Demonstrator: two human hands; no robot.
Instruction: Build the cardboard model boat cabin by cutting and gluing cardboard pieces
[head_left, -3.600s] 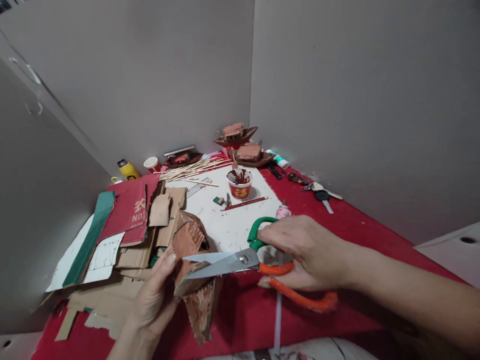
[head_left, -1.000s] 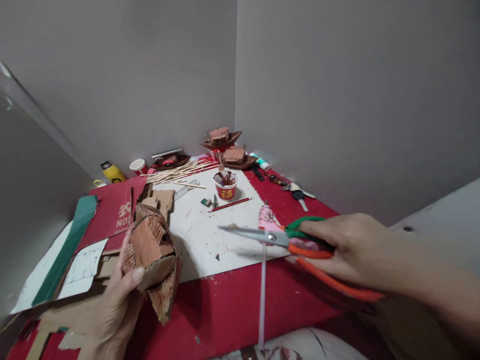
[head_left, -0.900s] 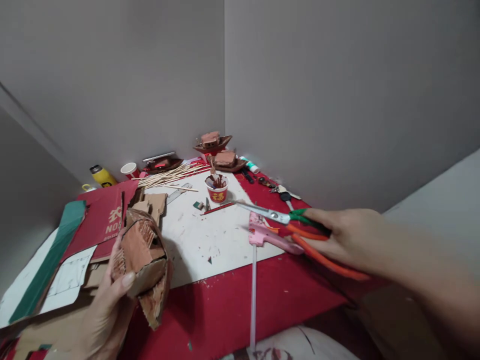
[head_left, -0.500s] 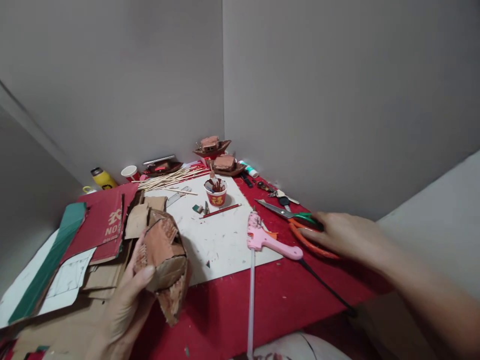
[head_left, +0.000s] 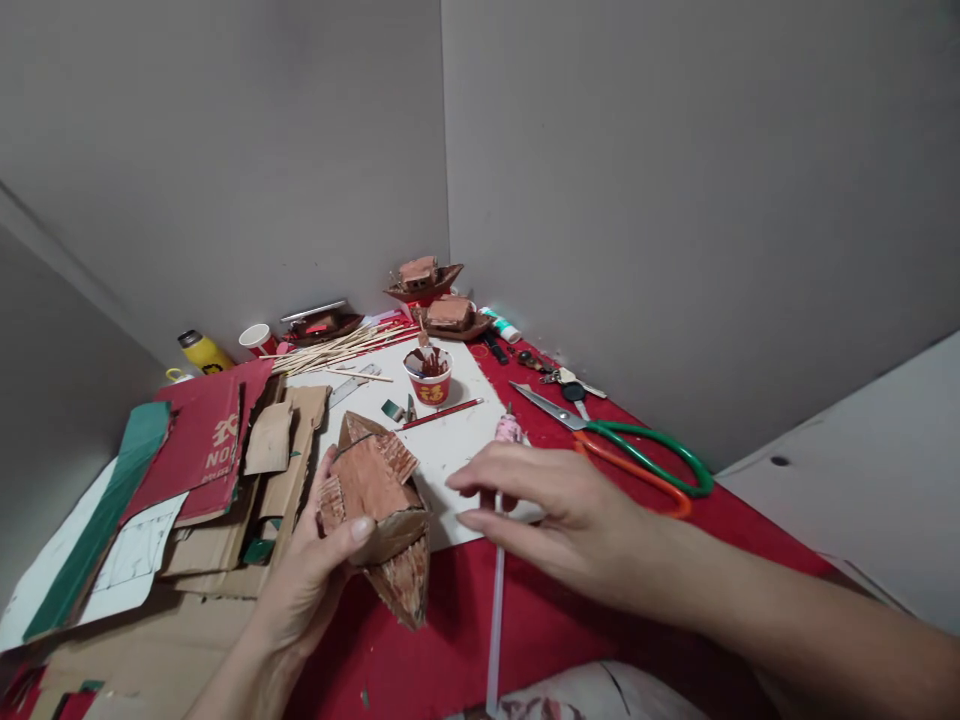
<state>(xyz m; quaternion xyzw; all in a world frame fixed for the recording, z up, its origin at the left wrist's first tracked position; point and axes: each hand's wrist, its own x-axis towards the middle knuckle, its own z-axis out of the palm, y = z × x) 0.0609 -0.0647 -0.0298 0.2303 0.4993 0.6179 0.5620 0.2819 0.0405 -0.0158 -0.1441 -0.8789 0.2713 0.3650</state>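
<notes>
My left hand [head_left: 319,560] is wrapped round a brown cardboard model boat [head_left: 382,510] with a reddish roof, its thumb on the near side of the roof. To the boat's right, my right hand [head_left: 547,510] hangs above the table with thumb and fingers apart and nothing between them. Beneath it lies a pink glue gun [head_left: 508,430], mostly hidden by the hand, with a long clear glue stick [head_left: 497,610] sticking out toward me. Big scissors [head_left: 645,460] with one green and one orange handle rest on the red cloth beyond my right wrist.
Cardboard pieces [head_left: 289,430] and a red sheet [head_left: 202,440] cover the left side. A paint cup [head_left: 429,378], a pencil [head_left: 442,414] and wooden sticks [head_left: 337,350] lie ahead. Other model boats [head_left: 450,315], a yellow bottle [head_left: 204,352] and keys [head_left: 574,390] stand or lie farther back.
My right hand has left the scissors' handles and moved left, over the glue gun. My left hand has carried the boat to the right and turned it slightly.
</notes>
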